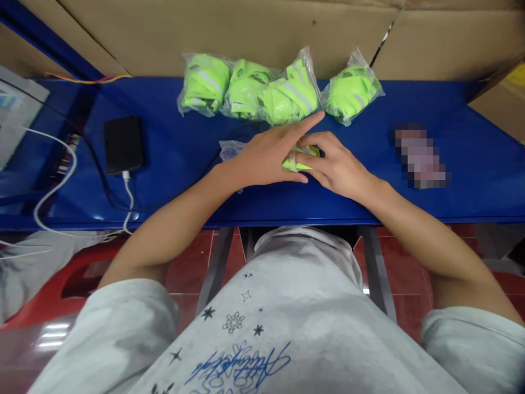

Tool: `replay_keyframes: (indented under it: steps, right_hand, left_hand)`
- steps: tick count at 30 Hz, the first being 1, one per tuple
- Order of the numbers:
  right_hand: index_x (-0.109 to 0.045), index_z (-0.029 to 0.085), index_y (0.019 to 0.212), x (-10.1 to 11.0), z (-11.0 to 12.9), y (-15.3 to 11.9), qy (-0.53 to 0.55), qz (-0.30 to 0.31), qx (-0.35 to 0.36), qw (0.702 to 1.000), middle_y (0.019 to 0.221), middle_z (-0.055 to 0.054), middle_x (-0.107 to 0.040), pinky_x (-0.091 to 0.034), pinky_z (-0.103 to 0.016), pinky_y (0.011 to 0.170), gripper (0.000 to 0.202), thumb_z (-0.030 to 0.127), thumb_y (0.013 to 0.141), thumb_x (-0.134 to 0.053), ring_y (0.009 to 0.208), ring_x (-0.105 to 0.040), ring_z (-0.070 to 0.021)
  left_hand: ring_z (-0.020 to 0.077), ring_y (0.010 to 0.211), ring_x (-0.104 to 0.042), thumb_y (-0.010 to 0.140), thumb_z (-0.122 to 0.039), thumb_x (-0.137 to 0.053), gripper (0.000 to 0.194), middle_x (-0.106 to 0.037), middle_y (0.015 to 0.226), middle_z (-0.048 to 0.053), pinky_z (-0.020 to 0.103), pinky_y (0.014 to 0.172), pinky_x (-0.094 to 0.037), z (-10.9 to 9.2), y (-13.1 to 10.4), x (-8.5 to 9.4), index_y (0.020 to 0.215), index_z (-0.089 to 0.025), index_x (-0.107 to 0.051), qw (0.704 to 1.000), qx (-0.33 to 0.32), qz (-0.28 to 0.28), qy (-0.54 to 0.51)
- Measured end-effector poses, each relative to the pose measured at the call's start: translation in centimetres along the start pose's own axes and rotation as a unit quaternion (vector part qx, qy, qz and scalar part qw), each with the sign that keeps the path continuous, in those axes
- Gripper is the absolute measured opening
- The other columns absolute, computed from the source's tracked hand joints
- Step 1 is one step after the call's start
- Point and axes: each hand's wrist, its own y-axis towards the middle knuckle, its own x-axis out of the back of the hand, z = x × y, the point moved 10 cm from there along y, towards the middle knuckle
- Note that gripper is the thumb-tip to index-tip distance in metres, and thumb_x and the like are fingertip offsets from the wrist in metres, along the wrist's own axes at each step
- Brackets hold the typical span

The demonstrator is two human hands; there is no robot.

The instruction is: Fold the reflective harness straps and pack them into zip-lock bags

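Note:
Between my hands is a neon yellow-green reflective strap bundle (305, 158), mostly covered by them. Clear plastic bag film (232, 149) sticks out on the left, under my left wrist. My left hand (270, 156) cups over the bundle from the left, one finger stretched toward the back right and the thumb along the near side. From the right, my right hand (342, 167) presses its bent fingers onto the bundle. Behind them lie a bagged bundle (289, 96) just past my left fingers and another bagged bundle (353, 90) farther right.
Two more bagged bundles (205, 82) stand at the back left against a cardboard wall (262, 33). On the blue table (176, 158) lie a black device (123, 143) with a white cable and, at right, a pixelated object (420, 156). A cardboard box (502, 104) stands far right.

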Motion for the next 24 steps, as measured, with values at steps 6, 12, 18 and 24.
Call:
replay_keyframes:
  steps: [6,12,18,24]
  right_hand:
    - [-0.072,0.028,0.127,-0.6,-0.2,0.6,0.045,-0.009,0.005,0.999,0.133,-0.008,-0.066,-0.055,-0.056,0.114,0.032,0.049,0.109,-0.057,0.131,-0.064,-0.0316]
    - [-0.072,0.026,0.124,2.3,-2.5,0.0,0.056,-0.076,-0.078,0.992,0.13,-0.012,-0.07,-0.056,-0.055,0.114,0.05,0.067,0.095,-0.075,0.125,-0.068,-0.0325]
    - [-0.078,0.026,0.118,1.4,-2.0,-0.6,0.052,-0.076,-0.092,0.991,0.124,-0.009,-0.077,-0.059,-0.049,0.108,0.043,0.064,0.101,-0.068,0.117,-0.073,-0.0302]
    - [-0.078,0.025,0.131,-0.1,0.6,-0.7,0.041,-0.061,0.006,0.997,0.139,-0.008,-0.074,-0.06,-0.045,0.113,0.036,0.027,0.113,-0.047,0.131,-0.072,-0.0257]
  left_hand:
    - [0.0413,0.149,-0.057,0.086,-0.058,-0.086,0.117,-0.054,0.166,0.011,0.056,0.121,-0.05,-0.4,0.2,0.2,0.176,-0.03,-0.017,1.0,0.018,-0.003,0.01]
    - [0.0409,0.151,-0.055,0.079,-0.058,-0.092,0.131,-0.049,0.169,0.012,0.053,0.121,-0.049,0.8,0.3,1.3,0.177,-0.032,-0.01,0.999,0.043,-0.024,0.016]
    - [0.0461,0.143,-0.058,0.078,-0.049,-0.096,0.132,-0.062,0.153,0.015,0.058,0.119,-0.048,0.1,0.4,0.2,0.177,-0.033,-0.01,0.995,0.039,-0.009,0.091]
    - [0.0398,0.134,-0.064,0.09,-0.054,-0.084,0.113,-0.064,0.146,0.012,0.054,0.119,-0.05,-1.4,-0.2,0.0,0.177,-0.035,-0.014,0.997,-0.024,-0.006,0.074]
